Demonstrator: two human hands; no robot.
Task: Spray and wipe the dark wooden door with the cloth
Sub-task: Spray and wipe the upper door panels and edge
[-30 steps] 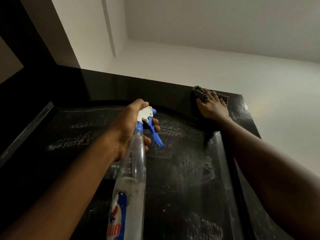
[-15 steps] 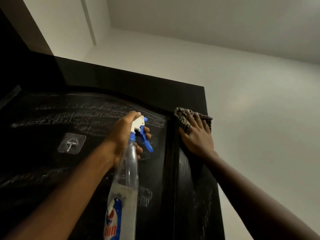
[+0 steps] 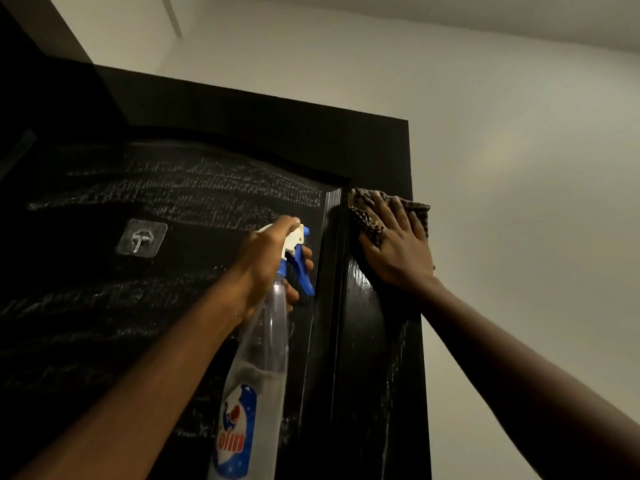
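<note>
The dark wooden door (image 3: 194, 109) fills the left and middle of the head view, its panel streaked with whitish spray marks. My left hand (image 3: 266, 265) grips the neck of a clear spray bottle (image 3: 256, 368) with a white and blue trigger head, fingers curled around the trigger. My right hand (image 3: 398, 251) presses flat with straight fingers on a checked brown cloth (image 3: 363, 209) against the door's right stile, near the top right corner.
A clear adhesive hook (image 3: 142, 239) is stuck on the door panel at the left. A pale wall (image 3: 519, 168) runs along the door's right edge and above it. The door frame's dark edge (image 3: 27, 46) stands at the upper left.
My right hand has slid the cloth down the right stile, away from the top corner. The view has shifted, so the hook has come into sight. My left hand still holds the bottle.
</note>
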